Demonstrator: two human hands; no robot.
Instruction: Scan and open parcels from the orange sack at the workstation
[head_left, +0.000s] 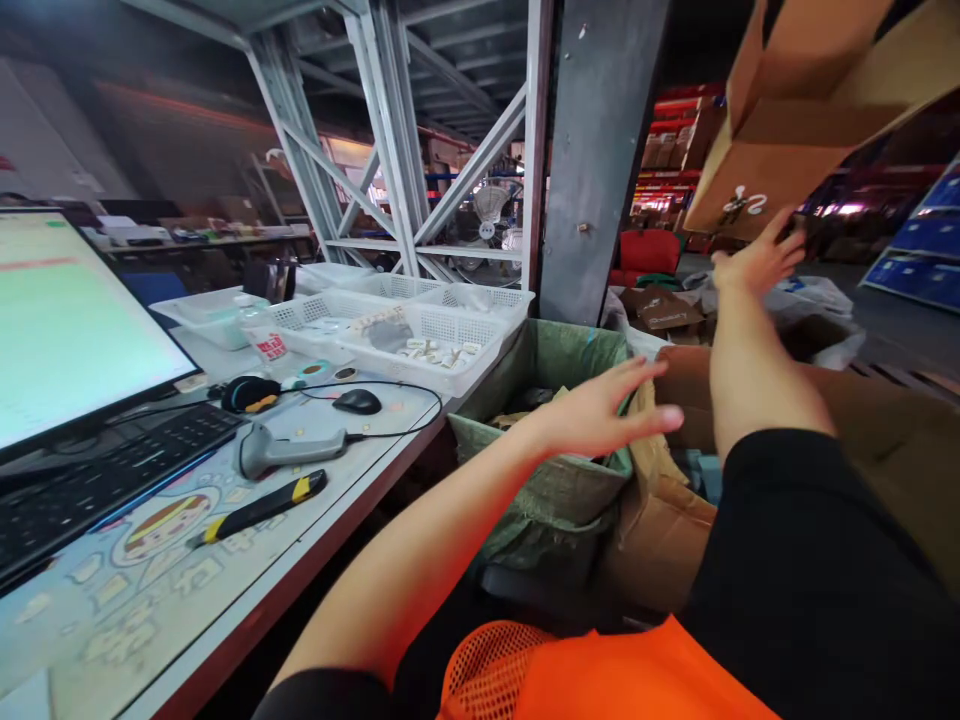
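My left hand (600, 408) is open above the green woven sack (540, 480), fingers stretched to the right with nothing in them. At upper right, my right hand (761, 260) is raised with its fingers spread. Just above those fingers a brown cardboard box (780, 170) with open flaps is tilted in the air. Whether the fingertips touch the box I cannot tell. Beneath my right arm stands a large open carton (667, 520), and a pale blue-grey thing (705, 475) shows inside it.
On the desk at left are a monitor (75, 320), a keyboard (127, 470), a barcode scanner (289, 450), a utility knife (262, 507) and a mouse (357, 402). White baskets (450, 375) sit at its far end. Behind the sack rises a grey pillar (600, 150).
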